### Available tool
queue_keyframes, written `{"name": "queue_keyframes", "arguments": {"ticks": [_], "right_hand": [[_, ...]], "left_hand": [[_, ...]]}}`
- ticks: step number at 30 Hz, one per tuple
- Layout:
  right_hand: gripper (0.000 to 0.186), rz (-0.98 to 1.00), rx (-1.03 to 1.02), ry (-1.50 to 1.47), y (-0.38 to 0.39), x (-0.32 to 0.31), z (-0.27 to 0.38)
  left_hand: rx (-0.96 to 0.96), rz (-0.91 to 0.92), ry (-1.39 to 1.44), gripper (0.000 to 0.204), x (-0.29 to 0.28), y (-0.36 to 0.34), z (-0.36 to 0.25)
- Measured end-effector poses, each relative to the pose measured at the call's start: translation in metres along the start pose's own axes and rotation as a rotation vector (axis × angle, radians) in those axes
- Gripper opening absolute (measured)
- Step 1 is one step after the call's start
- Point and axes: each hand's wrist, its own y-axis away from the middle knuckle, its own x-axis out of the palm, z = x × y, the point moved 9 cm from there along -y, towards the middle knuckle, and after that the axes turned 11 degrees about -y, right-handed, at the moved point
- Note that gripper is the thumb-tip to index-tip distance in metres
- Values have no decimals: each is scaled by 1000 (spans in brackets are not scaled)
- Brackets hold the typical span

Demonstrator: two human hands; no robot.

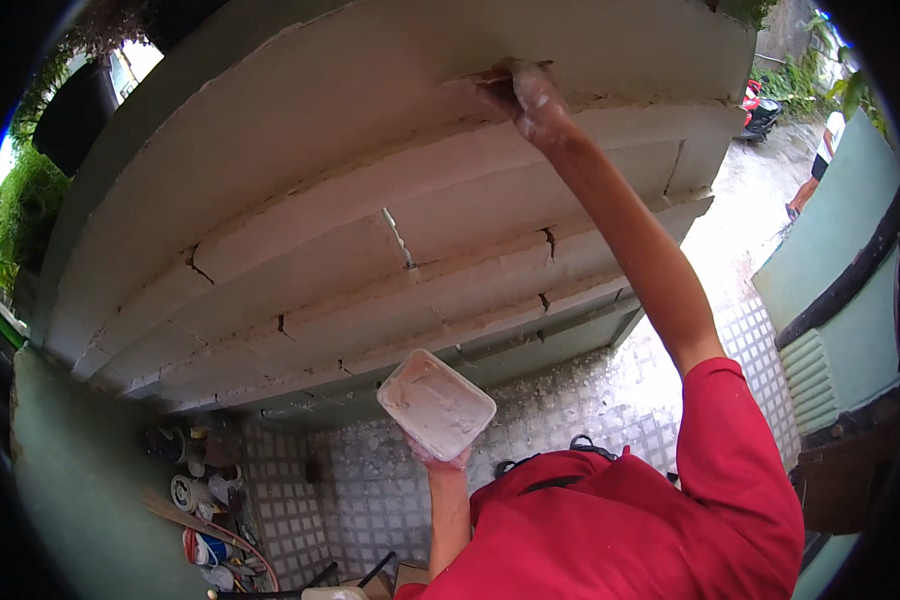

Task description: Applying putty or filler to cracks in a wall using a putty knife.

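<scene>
My left hand (438, 455), smeared with white, supports a pale rectangular plastic tub (436, 405) from below. Whitish-pink putty coats the tub's inside. My right arm reaches far up and forward to the pale stepped surface (300, 110). There my right hand (536, 105), also dusted white, is closed around a thin flat tool that looks like a putty knife (482, 77); its edge lies against the surface. The fingers hide most of its handle. Dark cracks (549, 243) and rough, patched seams run along the steps below.
Patterned floor tiles (370, 500) with white specks lie below. Buckets and tins (192, 492) stand at lower left beside a pale green wall (80, 480). Green panels (850, 240) stand at right. Beyond them are a person (822, 160), partly hidden, and a red motorbike (758, 108).
</scene>
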Motion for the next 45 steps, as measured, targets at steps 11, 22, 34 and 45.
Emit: {"name": "queue_keyframes", "arguments": {"ticks": [11, 22, 34, 45], "right_hand": [[17, 61, 198, 230, -6, 9, -12], [23, 102, 255, 174, -5, 3, -36], [20, 90, 259, 103, -31, 37, -17], [20, 65, 152, 174, -8, 5, 43]], "left_hand": [[-73, 46, -45, 64, 11, -2, 11], [-1, 148, 11, 63, 33, 37, 19], [218, -4, -175, 64, -7, 71, -13], [100, 36, -21, 63, 21, 79, 15]]}}
